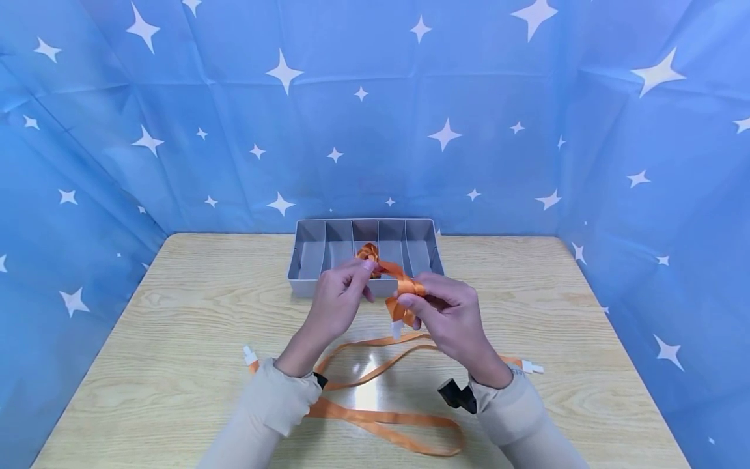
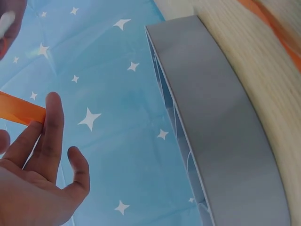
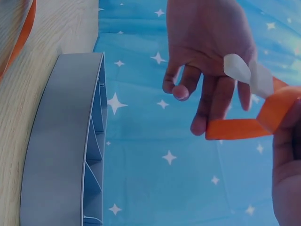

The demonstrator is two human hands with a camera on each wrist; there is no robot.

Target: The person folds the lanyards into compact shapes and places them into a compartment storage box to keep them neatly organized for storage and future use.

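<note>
An orange lanyard (image 1: 410, 288) is wound into a small bundle in my right hand (image 1: 454, 316), which grips it between thumb and fingers. Its white plastic clip (image 3: 261, 81) sticks out of the bundle. A flat length of the strap (image 3: 239, 129) runs across to my left hand (image 1: 340, 296), where thumb and fingertips pinch it. The little finger of that hand stands apart in the left wrist view. Both hands are raised just in front of the grey divided tray (image 1: 303, 288). Orange loops (image 1: 368, 251) show over the tray's middle compartment, partly hidden by the left hand.
More orange lanyards lie on the wooden table (image 1: 193, 312) under the forearms, with one long strap loop (image 1: 433, 420) nearest me. A white clip (image 1: 250, 355) lies at the left and another white clip (image 1: 532, 367) at the right. A blue star-patterned curtain (image 1: 375, 130) surrounds the table.
</note>
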